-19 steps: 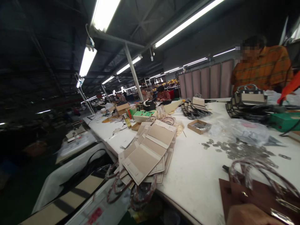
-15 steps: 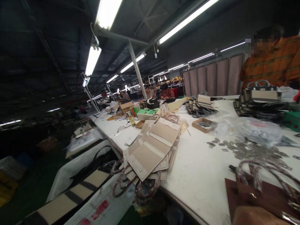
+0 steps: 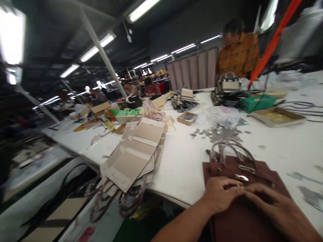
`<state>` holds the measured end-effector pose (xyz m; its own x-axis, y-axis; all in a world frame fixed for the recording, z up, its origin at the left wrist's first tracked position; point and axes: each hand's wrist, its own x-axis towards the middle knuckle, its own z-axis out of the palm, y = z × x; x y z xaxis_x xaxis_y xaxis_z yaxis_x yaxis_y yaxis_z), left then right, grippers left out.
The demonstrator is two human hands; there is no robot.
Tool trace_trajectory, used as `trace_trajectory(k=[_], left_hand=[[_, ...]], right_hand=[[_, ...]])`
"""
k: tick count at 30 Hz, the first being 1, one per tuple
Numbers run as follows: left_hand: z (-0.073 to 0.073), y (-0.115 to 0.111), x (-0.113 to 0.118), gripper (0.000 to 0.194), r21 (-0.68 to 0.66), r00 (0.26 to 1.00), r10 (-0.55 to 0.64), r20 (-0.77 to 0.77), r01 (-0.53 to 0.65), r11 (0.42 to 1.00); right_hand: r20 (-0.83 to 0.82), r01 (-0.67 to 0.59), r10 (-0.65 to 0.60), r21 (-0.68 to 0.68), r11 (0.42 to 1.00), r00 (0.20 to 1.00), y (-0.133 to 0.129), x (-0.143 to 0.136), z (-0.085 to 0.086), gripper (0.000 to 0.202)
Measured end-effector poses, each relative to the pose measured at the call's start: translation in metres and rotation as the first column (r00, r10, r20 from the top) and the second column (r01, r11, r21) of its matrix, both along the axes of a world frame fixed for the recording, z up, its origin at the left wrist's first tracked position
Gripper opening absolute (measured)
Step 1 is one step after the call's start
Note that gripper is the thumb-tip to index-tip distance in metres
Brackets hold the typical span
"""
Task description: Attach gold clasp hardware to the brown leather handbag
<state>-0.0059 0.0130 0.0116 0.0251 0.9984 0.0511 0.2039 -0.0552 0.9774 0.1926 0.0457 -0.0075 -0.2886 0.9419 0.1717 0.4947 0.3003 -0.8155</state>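
A dark brown handbag [image 3: 248,215] lies at the right edge of the near table side, its wrapped handles pointing away from me. My left hand [image 3: 222,195] rests on the bag's front just below the metal clasp [image 3: 241,177], fingers bent and close together. Beside it, touching its fingertips, my right hand [image 3: 271,201] lies over the bag with curved fingers. Both hands meet near the clasp; whether they pinch a small part there is too blurred to tell. A stack of beige bag panels [image 3: 137,153] with wrapped handles hangs over the table edge to the left.
Loose metal pieces [image 3: 220,133] lie on the white table [image 3: 176,168] beyond the bag. Behind them are a small carton [image 3: 187,118], a green box [image 3: 258,103] and a shallow tray [image 3: 279,117]. A person in an orange checked shirt [image 3: 237,57] is across the table.
The view has swung right, so the table contents appear further left. Both hands and most of the brown bag now show; earlier only part of one hand was visible at the bottom edge.
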Motion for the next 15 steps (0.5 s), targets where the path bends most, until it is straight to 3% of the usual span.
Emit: trace_trajectory(k=[2,6,11,15], left_hand=[[0.0,0.007,-0.001,0.029,0.039,1.0,-0.024,-0.015,0.024,0.999],[-0.002,0.019,-0.002,0.028,0.072,0.997,-0.055,-0.049,0.059,0.996],[-0.005,0.026,-0.002,0.028,0.128,0.997,-0.063,-0.04,0.067,0.989],[-0.006,0.027,-0.001,0.025,0.176,0.997,-0.061,-0.054,0.07,0.982]], right_hand=[[-0.102,-0.067,0.053,-0.131,0.989,0.993,-0.003,0.002,0.012,0.031],[-0.275,-0.091,0.047,-0.149,0.985,0.96,0.003,-0.008,0.027,0.028],[-0.374,-0.061,-0.034,-0.238,0.969,0.927,0.007,-0.006,0.027,0.03],[-0.363,-0.1,0.005,-0.244,0.964,0.932,0.009,-0.003,0.026,0.028]])
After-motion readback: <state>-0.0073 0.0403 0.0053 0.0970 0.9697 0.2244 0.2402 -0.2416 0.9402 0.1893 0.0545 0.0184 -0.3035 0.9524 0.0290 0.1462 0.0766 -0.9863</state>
